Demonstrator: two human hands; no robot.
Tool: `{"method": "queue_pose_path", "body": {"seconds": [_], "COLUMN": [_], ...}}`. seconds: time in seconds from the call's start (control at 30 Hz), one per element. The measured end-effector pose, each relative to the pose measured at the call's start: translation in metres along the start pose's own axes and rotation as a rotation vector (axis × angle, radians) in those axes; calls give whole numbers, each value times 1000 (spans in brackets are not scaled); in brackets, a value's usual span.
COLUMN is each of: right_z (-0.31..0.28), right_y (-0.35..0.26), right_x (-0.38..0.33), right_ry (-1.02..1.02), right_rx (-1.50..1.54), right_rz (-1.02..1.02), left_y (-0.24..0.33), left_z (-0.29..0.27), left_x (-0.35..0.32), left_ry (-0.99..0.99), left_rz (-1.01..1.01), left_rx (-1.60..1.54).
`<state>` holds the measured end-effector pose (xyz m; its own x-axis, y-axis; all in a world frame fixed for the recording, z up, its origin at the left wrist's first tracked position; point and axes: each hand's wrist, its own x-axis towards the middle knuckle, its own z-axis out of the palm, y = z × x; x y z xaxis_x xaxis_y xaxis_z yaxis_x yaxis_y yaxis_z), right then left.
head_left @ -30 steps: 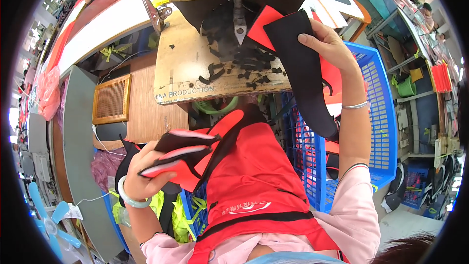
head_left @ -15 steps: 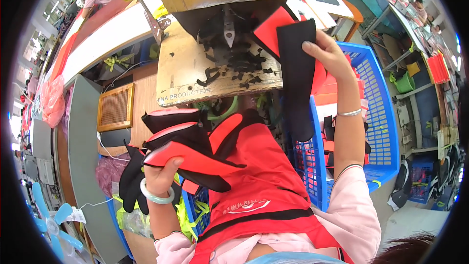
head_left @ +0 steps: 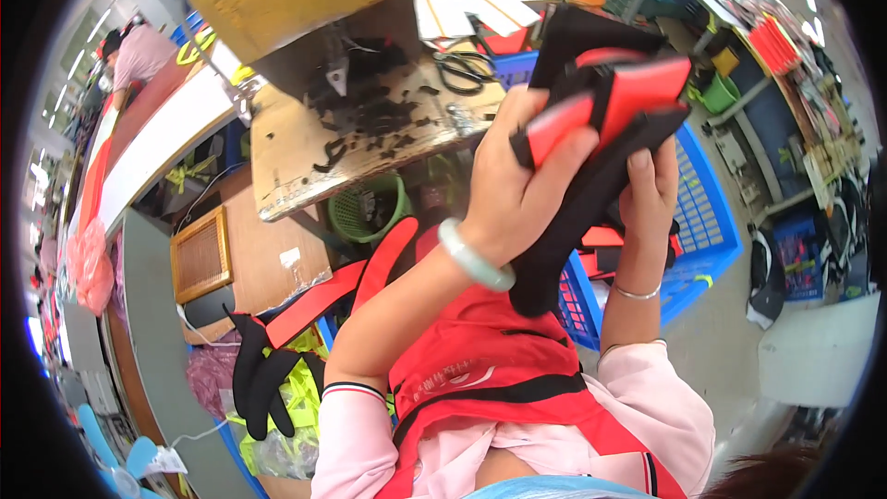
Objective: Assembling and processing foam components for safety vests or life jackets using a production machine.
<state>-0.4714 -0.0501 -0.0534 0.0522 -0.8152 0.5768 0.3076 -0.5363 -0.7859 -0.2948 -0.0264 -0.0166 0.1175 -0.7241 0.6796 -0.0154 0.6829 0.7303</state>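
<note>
While left grip (head_left: 517,183) clasps fabric (head_left: 565,238), right grip (head_left: 647,187) (closed) does too.

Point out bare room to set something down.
The board is mostly bare at its left, between its edge and the black scraps. The white bench has a bare stretch beside the maroon strip. Crowded: the board's middle and right, with scraps and scissors.

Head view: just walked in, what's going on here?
A person in a red apron is handling red-and-black pieces, with both hands close together. The left hand holds a few of the red-and-black pieces, thumb on top; the right hand has hold of a long black piece beneath them. A blue basket stands below. To the left, black scraps lie on a wooden table by a yellow machine.
</note>
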Motion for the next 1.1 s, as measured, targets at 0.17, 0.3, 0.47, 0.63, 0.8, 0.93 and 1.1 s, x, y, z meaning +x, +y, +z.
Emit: {"method": "queue_pose_path", "body": {"seconds": [0.17, 0.3, 0.47, 0.63, 0.8, 0.93, 1.1], "right_z": [-11, -33, -80, -206, -275, -308, -261], "right_y": [-6, -2, -38, 24, 86, 111, 126], "right_x": [13, 16, 70, 76, -51, -158, -175], "right_ry": [-143, -247, -249, -451, -311, -389, -265], "right_rx": [-190, -125, -263, -1043, -1419, -1470, -1273], "right_rz": [-17, 321, 489, 228, 183, 516, 671], "left_y": [-48, -73, -78, -132, -101, -99, -104], "left_z": [40, 35, -51, -231, -293, -274, -255], "left_x": [-17, -50, -103, -288, -412, -409, -386], "left_ry": [46, 37, -432, -463, -239, -311, -310], "left_rz": [-234, -290, -253, -636, -1067, -924, -1145], "left_rx": [-277, -330, 213, 940, 1031, 1230, 1387]}}
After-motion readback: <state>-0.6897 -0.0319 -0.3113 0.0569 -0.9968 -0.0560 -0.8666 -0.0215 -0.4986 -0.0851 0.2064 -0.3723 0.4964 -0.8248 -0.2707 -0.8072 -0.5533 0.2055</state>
